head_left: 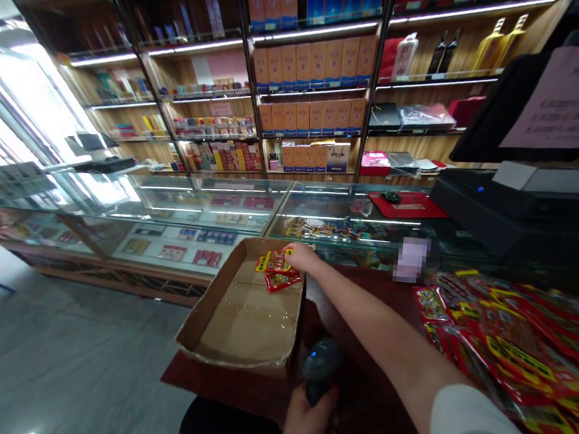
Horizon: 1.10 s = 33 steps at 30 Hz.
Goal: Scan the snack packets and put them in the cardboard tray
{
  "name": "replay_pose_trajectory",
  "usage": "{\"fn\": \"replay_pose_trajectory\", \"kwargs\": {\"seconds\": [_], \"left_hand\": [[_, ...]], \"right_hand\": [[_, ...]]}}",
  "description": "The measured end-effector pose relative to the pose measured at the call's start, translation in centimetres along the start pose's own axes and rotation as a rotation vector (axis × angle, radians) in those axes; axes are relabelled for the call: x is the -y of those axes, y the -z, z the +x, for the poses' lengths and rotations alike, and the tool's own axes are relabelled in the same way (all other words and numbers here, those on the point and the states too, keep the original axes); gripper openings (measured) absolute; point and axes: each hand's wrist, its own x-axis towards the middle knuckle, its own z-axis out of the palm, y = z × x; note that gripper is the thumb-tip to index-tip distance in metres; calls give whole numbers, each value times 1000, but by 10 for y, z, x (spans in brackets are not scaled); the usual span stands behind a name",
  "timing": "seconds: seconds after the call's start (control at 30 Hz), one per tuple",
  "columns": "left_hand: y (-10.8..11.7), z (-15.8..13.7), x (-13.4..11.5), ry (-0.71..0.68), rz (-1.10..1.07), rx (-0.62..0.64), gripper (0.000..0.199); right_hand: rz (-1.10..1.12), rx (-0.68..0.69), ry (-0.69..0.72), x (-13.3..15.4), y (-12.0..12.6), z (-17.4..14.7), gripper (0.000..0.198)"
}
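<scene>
My left hand (308, 416), low in the view, is closed around the handle of a dark barcode scanner (325, 361) with a small blue light on it. Across the counter reaches my right hand (303, 257), its fingers closed on the edge of a red and yellow snack packet (272, 262) over the far right corner of an open cardboard box (289, 351). Just below that packet, another red snack packet (282, 282) lies in the box. Bare cardboard makes up most of the box floor.
Many snack packets (515, 342) are piled on the right of the dark red counter (226, 379). Beyond them stand a monitor (493, 106) and a blurred phone-like object (412, 259). A glass display case (210, 201) runs behind the box, backed by stocked shelves (314, 95).
</scene>
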Motion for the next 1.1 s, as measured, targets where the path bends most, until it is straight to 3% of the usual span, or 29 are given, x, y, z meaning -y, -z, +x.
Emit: {"fn": "replay_pose_trajectory", "kwargs": {"seconds": [0.13,0.27,0.37,0.47,0.6,0.7,0.77,0.87,1.1], "left_hand": [[2,2,3,11,-5,-28,51],[3,2,1,3,8,-14,52],[4,1,-4,-3,37,3,53],[3,1,-7,-5,79,-30,53],[-2,-1,-11,-19,103,-62,55],[-6,-3,-13,-48,121,-80,58],[-7,-2,-13,-62,137,-87,57],[-9,-2,-14,-70,147,-98,57],[-9,-4,-13,-80,186,-90,56]], "right_hand": [[-126,-43,-11,9,3,5,29],[-208,-177,-29,3,22,-33,39],[-205,-272,-29,-23,37,-94,40],[-179,-465,-51,-69,57,-172,34],[-383,-734,-274,-143,108,-272,37],[-596,-768,-460,-189,144,-318,42],[-703,-720,-578,-208,155,-332,46],[-733,-644,-694,-222,151,-332,52],[-607,-579,-733,-231,136,-314,62]]}}
